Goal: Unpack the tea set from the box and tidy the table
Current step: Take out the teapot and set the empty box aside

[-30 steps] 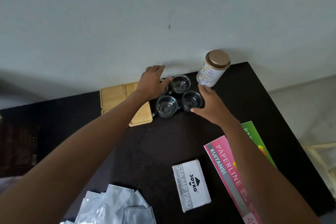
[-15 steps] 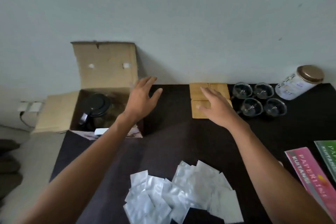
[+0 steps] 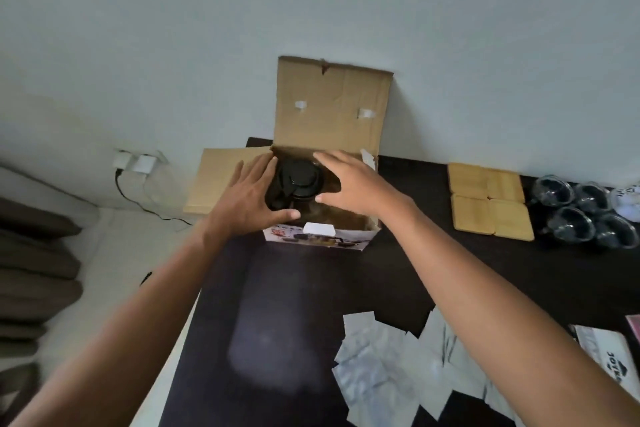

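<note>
Both hands reach into the open cardboard box (image 3: 325, 121) at the far left of the dark bench (image 3: 284, 305). Left hand (image 3: 251, 199) is spread w/ fingers extended, palm down over the box's left edge, thumb pointing toward the right hand; right hand (image 3: 349, 184) is likewise spread, fingers splayed over the right side of the opening. Between the two hands sits the black-lidded teapot (image 3: 299, 180), inside the box, upright; the fingers flank the lid closely, but actual contact can't be confirmed, and neither hand is curled round anything. Box's back flap stands up against the wall beyond the fingertips, a side flap lies flat out to the left of the left hand. A small white block (image 3: 318, 228) rests on the box's near rim, just below the left thumb. To the right of the right hand, well apart, four wooden coasters (image 3: 490, 206) lie in a 2x2 block on the bench; further right are four glass cups (image 3: 581, 217), clustered, touching or nearly so. Near the right forearm, toward the body, silver foil sachets (image 3: 381, 367) lie scattered in overlapping layers. A stamp pad box (image 3: 604, 364) sits at the right edge, partly cut off.
</note>
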